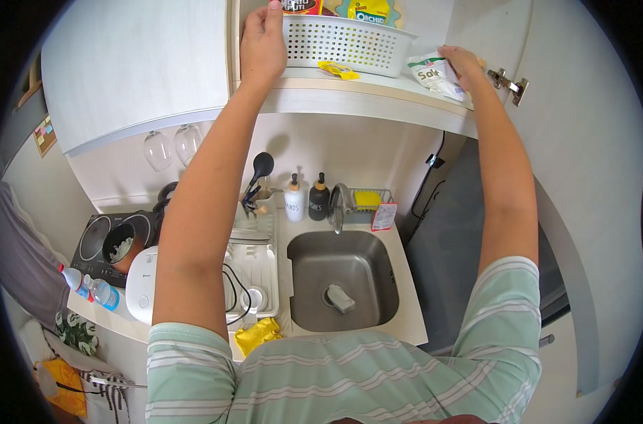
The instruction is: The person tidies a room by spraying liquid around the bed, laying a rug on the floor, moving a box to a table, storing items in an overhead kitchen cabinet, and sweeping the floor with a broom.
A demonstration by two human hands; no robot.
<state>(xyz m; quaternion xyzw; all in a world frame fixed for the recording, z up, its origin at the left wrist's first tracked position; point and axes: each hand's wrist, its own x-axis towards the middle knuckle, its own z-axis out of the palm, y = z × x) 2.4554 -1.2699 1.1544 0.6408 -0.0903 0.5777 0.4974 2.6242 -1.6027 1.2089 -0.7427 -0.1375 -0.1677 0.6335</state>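
My left hand is raised to the open upper cabinet, at the left end of a white perforated basket; its fingers are mostly hidden, so its hold cannot be made out. Colourful packets, one yellow, stick up from the basket. In front of it a small yellow packet lies on the shelf. On the right, my right hand is closed on the edge of a white salt packet, which rests near the shelf's right end.
Below are a steel sink with a white object inside, a faucet, two pump bottles, a dish rack and a stove with a pot. The cabinet door stands open at right; glasses hang left.
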